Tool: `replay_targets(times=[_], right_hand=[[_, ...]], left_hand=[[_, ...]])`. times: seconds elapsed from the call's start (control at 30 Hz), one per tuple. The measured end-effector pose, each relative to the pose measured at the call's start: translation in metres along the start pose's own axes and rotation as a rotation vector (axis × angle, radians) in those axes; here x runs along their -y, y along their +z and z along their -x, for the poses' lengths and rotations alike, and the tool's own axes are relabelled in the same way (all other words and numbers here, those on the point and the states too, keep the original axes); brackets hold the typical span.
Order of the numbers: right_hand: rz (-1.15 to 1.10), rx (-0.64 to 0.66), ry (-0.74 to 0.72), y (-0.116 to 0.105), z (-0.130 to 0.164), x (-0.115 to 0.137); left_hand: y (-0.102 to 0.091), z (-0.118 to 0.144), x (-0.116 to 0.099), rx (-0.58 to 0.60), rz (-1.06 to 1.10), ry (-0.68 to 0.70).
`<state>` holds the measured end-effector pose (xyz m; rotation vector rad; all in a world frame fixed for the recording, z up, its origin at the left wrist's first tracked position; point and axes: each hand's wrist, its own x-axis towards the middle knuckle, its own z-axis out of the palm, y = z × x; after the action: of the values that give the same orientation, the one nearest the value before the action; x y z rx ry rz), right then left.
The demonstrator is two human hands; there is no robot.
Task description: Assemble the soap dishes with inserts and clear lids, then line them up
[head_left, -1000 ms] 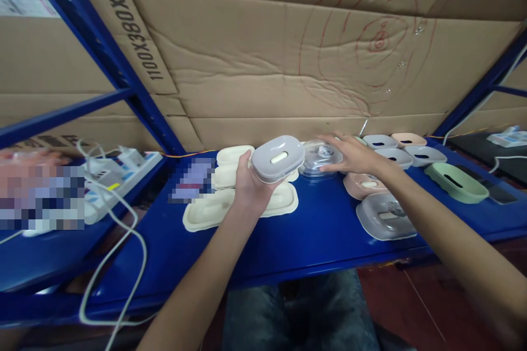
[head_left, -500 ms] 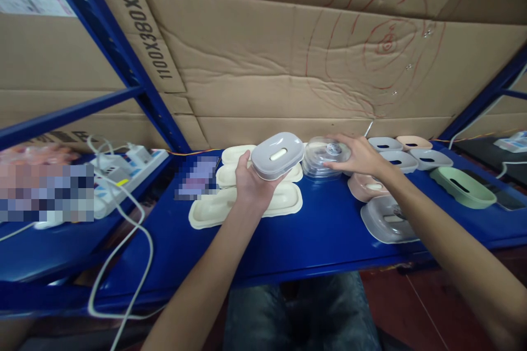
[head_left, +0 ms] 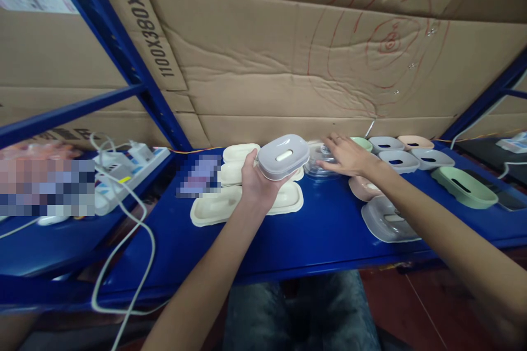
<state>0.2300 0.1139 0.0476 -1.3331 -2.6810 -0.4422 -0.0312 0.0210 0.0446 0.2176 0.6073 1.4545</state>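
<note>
Grey soap-dish tray, smooth rounded-rectangle plastic with a pale slot on top: held off the blue shelf at frame centre, left hand curled under it, thumb up its near side. Right hand, fingers spread flat, rests on the clear lids stacked just right of it. Judged mid-assembly: no lid on the held tray; grey, pink and green trays at right lie uncovered. Cream moulded inserts lie left of centre.

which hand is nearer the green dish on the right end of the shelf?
Right. The right hand rests on the clear lids, well left of the green dish. The left hand, holding a grey box, is farther left.
</note>
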Motion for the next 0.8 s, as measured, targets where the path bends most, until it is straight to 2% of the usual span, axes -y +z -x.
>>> replay_targets(times=[0.4,0.67,0.8], right_hand=[[-0.057,-0.033,0.033,0.003,0.004,-0.005],[-0.124,-0.075,0.078,0.002,0.008,-0.006],[-0.11,-0.109,0.055,0.002,0.009,-0.006]], left_hand=[[-0.001,-0.005,0.008,0.048,-0.046,0.059],[-0.006,-0.008,0.02,0.164,0.092,0.072],[-0.002,-0.014,0.026,0.166,0.14,0.04]])
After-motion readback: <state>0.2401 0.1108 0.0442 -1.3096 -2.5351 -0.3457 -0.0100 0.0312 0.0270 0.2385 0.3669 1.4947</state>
